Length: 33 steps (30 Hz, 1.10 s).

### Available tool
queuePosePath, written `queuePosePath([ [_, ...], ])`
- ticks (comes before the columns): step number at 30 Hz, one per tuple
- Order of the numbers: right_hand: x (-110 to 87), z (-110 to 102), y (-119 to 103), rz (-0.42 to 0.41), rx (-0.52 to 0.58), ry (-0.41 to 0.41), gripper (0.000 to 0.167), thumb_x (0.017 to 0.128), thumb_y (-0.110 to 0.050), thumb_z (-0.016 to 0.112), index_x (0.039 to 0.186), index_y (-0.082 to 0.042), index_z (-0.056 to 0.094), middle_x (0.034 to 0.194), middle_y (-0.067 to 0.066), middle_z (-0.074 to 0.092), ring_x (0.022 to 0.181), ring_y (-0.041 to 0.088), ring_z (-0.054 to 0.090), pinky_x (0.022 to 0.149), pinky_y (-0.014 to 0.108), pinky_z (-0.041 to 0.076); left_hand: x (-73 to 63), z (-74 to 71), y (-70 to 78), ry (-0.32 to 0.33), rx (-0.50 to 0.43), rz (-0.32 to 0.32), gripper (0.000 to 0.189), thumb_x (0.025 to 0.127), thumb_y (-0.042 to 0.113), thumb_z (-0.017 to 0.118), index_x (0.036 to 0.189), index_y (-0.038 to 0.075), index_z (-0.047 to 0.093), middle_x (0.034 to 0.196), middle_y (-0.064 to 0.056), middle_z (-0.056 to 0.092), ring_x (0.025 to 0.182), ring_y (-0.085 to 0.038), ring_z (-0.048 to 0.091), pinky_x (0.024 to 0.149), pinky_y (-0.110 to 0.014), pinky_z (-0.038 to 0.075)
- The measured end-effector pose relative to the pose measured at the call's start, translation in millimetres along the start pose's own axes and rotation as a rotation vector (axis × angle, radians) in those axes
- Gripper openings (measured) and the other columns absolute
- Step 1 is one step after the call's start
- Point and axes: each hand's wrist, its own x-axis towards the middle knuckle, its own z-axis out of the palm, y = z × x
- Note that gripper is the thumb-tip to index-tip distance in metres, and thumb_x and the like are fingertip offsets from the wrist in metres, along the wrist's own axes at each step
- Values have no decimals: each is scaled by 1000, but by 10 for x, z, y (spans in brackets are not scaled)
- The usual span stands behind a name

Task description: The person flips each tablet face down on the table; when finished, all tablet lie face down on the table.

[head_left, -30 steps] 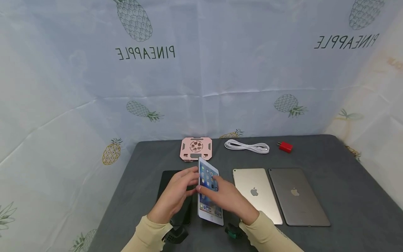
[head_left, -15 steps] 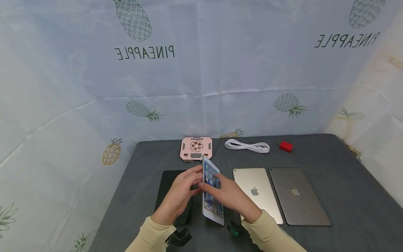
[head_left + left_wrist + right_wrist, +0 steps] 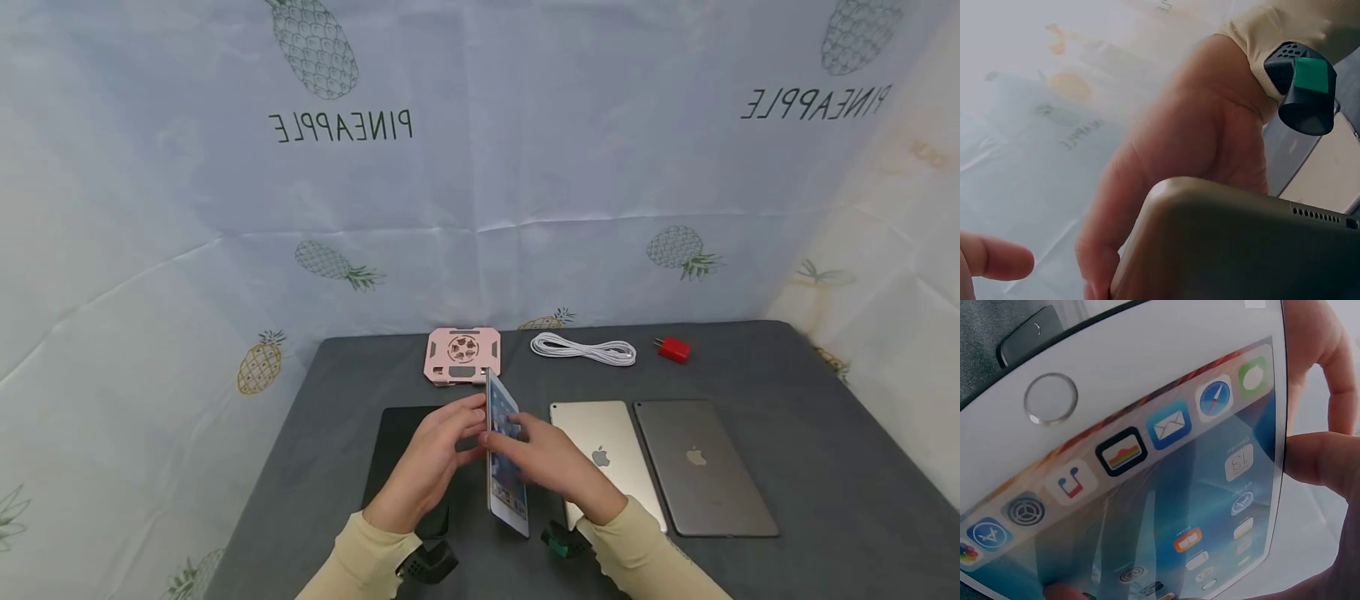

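A white-fronted tablet (image 3: 510, 496) stands tilted on edge over the table, its lit screen facing right. My right hand (image 3: 558, 467) grips it, thumb at the left edge and fingers reaching over the screen. From the left wrist view, the tablet's gold back (image 3: 1229, 256) shows, with the right hand (image 3: 1179, 137) behind it. My left hand (image 3: 420, 471) is beside the left edge, fingers and thumb spread apart; one left fingertip (image 3: 1007, 258) is away from the back. App icons and the home button (image 3: 1050, 399) fill the right wrist view.
A black tablet (image 3: 397, 427) lies partly under the left hand. To the right lie a gold tablet (image 3: 622, 450) and a dark grey tablet (image 3: 697, 479), backs up. Along the far edge are a pink octagonal case (image 3: 462, 354), a coiled white cable (image 3: 585, 350) and a red plug adapter (image 3: 673, 350).
Both hands and the held tablet have shifted slightly right. The tablet has turned more edge-on, so less of its screen shows in the head view.
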Motion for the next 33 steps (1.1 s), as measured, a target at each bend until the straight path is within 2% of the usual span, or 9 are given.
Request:
queuePosePath([
  [4,-23,-36,-4,7,35,0,87,98,-57,71,157,2,49,143,25,66,103,31,78,83,53,67,41,23,-9,8,17,-3,59,112,34,52,162,4,45,163,-20,49,145,-37,54,120,-58,49],
  [11,-112,-125,1,9,58,53,76,99,-50,73,153,1,56,140,23,68,101,29,79,83,50,67,134,72,-103,-25,-3,-45,62,114,44,47,159,1,49,156,-25,54,123,-24,69,113,-53,56],
  [17,-181,-260,34,-33,94,81,70,100,-40,75,153,1,56,138,22,69,102,30,79,81,47,68,204,151,-231,-58,-30,-77,65,113,47,45,157,-2,49,148,-24,56,113,-22,70,109,-50,59],
  [25,-286,-388,48,-96,80,144,53,101,-23,72,147,1,62,129,18,75,110,28,77,80,41,68,252,271,-385,-103,-4,-131,65,113,48,43,155,-2,52,150,-24,57,121,-33,68,107,-50,60],
  [29,-301,-407,48,-114,96,156,49,102,-18,69,147,2,62,130,19,76,114,30,77,77,39,68,254,279,-417,-108,26,-153,67,114,49,40,157,-2,50,153,-27,54,128,-39,64,109,-55,57],
  [33,-308,-435,73,-121,105,179,47,101,-15,69,146,0,64,129,19,77,112,29,78,77,39,68,257,274,-437,-114,46,-188,69,114,50,40,158,-3,49,156,-28,52,132,-41,62,111,-59,55],
])
